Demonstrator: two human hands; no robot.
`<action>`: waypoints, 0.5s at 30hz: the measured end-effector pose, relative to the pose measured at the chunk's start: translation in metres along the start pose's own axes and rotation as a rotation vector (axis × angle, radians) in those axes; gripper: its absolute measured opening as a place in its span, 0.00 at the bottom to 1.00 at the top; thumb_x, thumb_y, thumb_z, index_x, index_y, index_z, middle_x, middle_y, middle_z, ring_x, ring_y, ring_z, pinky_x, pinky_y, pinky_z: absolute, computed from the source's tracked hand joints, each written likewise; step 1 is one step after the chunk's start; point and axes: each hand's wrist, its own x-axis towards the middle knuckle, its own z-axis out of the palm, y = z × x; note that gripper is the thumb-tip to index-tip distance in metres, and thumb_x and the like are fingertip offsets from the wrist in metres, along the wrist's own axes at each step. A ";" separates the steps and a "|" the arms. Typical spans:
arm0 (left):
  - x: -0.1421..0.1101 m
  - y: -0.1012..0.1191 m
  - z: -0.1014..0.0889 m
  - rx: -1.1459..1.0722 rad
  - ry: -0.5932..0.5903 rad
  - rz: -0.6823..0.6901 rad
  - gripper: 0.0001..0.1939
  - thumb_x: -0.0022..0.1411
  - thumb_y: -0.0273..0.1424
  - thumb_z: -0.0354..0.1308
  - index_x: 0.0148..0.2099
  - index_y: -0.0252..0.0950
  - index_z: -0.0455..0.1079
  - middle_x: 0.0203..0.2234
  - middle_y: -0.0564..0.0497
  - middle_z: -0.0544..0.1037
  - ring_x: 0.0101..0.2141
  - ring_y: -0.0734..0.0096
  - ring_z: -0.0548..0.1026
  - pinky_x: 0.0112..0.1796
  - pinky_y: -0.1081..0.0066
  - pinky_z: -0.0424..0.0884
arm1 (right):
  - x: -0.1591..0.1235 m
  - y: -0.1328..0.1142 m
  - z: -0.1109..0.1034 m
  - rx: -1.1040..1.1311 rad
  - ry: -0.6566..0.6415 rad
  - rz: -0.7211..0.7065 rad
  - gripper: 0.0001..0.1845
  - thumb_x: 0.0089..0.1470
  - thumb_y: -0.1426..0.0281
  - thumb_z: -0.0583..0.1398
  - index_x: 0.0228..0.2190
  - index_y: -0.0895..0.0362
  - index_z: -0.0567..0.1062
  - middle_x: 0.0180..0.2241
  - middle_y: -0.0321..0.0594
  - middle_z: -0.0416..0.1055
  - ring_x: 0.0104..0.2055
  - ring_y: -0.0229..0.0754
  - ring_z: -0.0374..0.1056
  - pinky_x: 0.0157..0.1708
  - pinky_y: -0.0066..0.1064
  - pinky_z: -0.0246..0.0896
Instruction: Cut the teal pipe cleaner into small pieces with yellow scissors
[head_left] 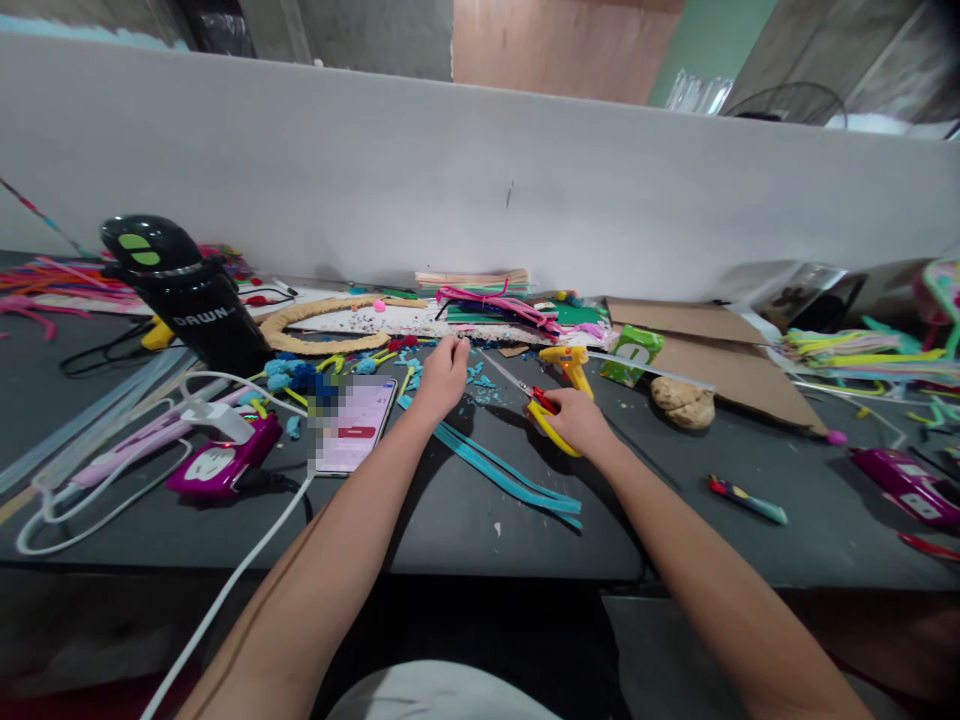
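My right hand (581,422) is closed round scissors (553,430) with yellow and red handles. Their blades point up and left, towards my left hand (444,376). That hand is a closed pinch above the table, and what its fingertips hold is too small to make out. Small blue clippings (484,384) lie scattered around and beyond it. Between my forearms, a few long light-blue fuzzy strips (510,478), like pipe cleaners, rest on the dark table (457,535).
A phone (364,425) and a purple power adapter (225,458) with white cables lie left, near a black tumbler (195,310). A yellow glue gun (568,365), a green packet (632,355), a brownish lump (682,402) and cardboard (742,375) sit right. A white partition (360,180) stands behind.
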 end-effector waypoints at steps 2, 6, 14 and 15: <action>-0.001 0.001 -0.001 0.026 0.003 0.008 0.14 0.69 0.39 0.44 0.32 0.38 0.58 0.23 0.54 0.64 0.27 0.71 0.64 0.31 0.71 0.56 | -0.001 -0.001 -0.002 0.012 0.003 0.010 0.19 0.50 0.53 0.59 0.26 0.56 0.78 0.23 0.38 0.70 0.26 0.38 0.60 0.24 0.27 0.48; -0.002 0.002 -0.001 0.061 -0.007 0.027 0.15 0.69 0.39 0.43 0.31 0.39 0.57 0.22 0.54 0.64 0.26 0.70 0.63 0.30 0.70 0.55 | -0.002 -0.002 -0.003 0.015 -0.008 0.035 0.20 0.48 0.52 0.60 0.27 0.56 0.78 0.24 0.38 0.71 0.26 0.38 0.60 0.23 0.27 0.47; -0.001 -0.001 -0.001 0.092 -0.010 0.049 0.16 0.69 0.40 0.43 0.31 0.39 0.58 0.22 0.53 0.64 0.26 0.69 0.63 0.30 0.71 0.53 | -0.001 -0.001 -0.001 -0.018 -0.017 0.021 0.20 0.50 0.53 0.59 0.28 0.56 0.79 0.25 0.40 0.72 0.26 0.38 0.62 0.24 0.27 0.48; -0.001 -0.001 -0.001 0.098 -0.012 0.050 0.16 0.69 0.40 0.43 0.30 0.39 0.58 0.22 0.53 0.64 0.26 0.69 0.63 0.30 0.71 0.54 | -0.001 0.000 -0.001 -0.021 -0.014 0.020 0.20 0.51 0.52 0.59 0.28 0.56 0.79 0.25 0.40 0.73 0.26 0.38 0.62 0.24 0.27 0.48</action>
